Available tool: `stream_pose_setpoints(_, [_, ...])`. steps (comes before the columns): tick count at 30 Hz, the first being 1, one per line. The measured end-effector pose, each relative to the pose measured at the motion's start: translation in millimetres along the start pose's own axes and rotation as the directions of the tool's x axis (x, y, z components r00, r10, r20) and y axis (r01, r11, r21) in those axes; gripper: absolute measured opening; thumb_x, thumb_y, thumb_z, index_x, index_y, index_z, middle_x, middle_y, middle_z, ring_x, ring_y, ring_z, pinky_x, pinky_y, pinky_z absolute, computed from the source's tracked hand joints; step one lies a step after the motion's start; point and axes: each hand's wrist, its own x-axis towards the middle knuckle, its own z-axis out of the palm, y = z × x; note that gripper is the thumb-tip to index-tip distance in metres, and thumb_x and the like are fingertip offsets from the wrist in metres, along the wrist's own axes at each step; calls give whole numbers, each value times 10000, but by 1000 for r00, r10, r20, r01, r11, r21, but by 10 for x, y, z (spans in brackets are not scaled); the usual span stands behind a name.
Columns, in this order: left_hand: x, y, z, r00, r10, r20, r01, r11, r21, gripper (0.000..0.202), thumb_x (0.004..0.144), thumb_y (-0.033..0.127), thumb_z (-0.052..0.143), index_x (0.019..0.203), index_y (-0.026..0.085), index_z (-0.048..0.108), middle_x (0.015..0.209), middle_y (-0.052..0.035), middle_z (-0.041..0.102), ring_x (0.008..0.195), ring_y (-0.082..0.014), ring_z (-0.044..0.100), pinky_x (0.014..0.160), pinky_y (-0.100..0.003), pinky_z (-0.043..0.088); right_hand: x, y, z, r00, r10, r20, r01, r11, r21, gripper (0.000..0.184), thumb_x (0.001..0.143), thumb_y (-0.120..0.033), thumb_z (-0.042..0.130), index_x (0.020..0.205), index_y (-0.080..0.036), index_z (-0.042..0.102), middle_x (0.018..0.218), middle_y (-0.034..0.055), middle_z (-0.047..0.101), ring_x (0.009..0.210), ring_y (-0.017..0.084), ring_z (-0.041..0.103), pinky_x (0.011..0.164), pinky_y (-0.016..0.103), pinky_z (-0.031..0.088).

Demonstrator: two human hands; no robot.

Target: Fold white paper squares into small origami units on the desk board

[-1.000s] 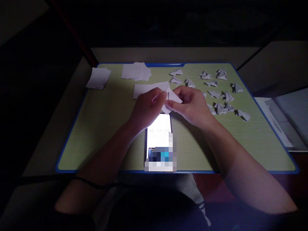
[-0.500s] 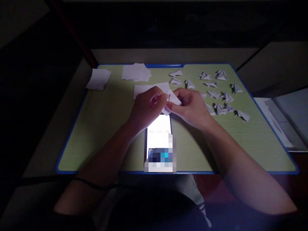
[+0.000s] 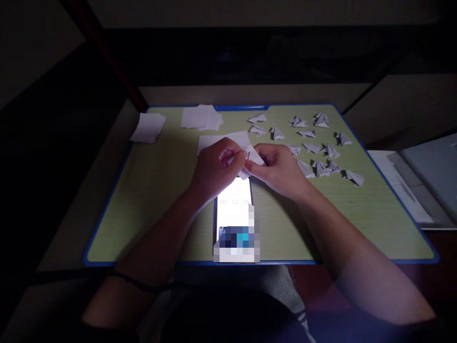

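Observation:
Over the middle of the table, my left hand (image 3: 219, 164) and my right hand (image 3: 276, 166) meet on a small piece of folded white paper (image 3: 256, 157). My left thumb and forefinger pinch its left side, while the right thumb presses on it from the other side with the fingers behind. The lower tip of the paper points down between the hands. Its exact folds are partly hidden by my fingers. Just beyond the hands lies a flat white sheet (image 3: 210, 141), partly covered by the left hand. Below them a lit phone (image 3: 233, 214) shows a timer.
Several folded paper figures (image 3: 320, 120) are scattered over the right side of the green table (image 3: 143, 205) with a blue edge. A paper stack (image 3: 149, 127) lies at the far left corner, and more sheets (image 3: 196, 117) at the back. A dark cable (image 3: 143, 286) crosses near my left forearm.
The whole scene sits slightly lower in the picture, as the head view has tilted up. Both hands keep their pinch on the folded paper, with barely any shift of the fingers.

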Motion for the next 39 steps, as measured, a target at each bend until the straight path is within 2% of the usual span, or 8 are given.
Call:
stream_pose_setpoints(5, [-5, -17, -5, 1000, -5, 13, 6, 999, -46, 117, 807, 245, 595, 707, 199, 553, 615, 21, 589, 560, -104, 524, 500, -234, 419, 2, -10, -5, 1000, -1, 8, 1, 1000, -9, 267, 766, -395, 720, 689, -157, 627, 599, -22, 552, 533, 92, 429, 489, 257, 271])
stream_pose_setpoints(9, [-3, -7, -11, 1000, -8, 21, 10, 998, -68, 126, 801, 231, 585, 686, 193, 549, 585, 29, 565, 540, -95, 513, 493, -228, 409, -3, 0, -14, 999, -12, 33, 12, 1000, -7, 302, 766, -429, 725, 690, -155, 622, 603, -26, 540, 544, 91, 423, 498, 256, 272])
stream_pose_setpoints(15, [-7, -41, 3, 999, 47, 23, -46, 998, -52, 140, 814, 221, 606, 691, 187, 547, 583, 28, 582, 524, -93, 517, 477, -221, 401, -3, 18, -26, 999, 7, 44, -5, 998, -55, 292, 794, -420, 699, 707, -150, 631, 604, -27, 534, 550, 91, 422, 510, 255, 283])
stream_pose_setpoints(23, [2, -22, 29, 998, 64, -12, -65, 993, -99, 122, 805, 189, 635, 706, 184, 565, 609, 29, 594, 533, -84, 533, 479, -206, 407, -3, -26, -28, 998, 9, 59, -5, 998, -56, 268, 801, -391, 667, 693, -149, 627, 598, -17, 552, 543, 94, 443, 500, 257, 281])
stream_pose_setpoints(39, [16, -24, 14, 999, 43, 19, -39, 987, -158, 128, 768, 200, 625, 670, 180, 546, 576, 28, 571, 516, -85, 505, 454, -203, 376, -12, -48, -40, 995, -28, 100, 32, 998, -44, 255, 810, -358, 645, 675, -142, 639, 563, -36, 517, 522, 81, 403, 487, 246, 257])
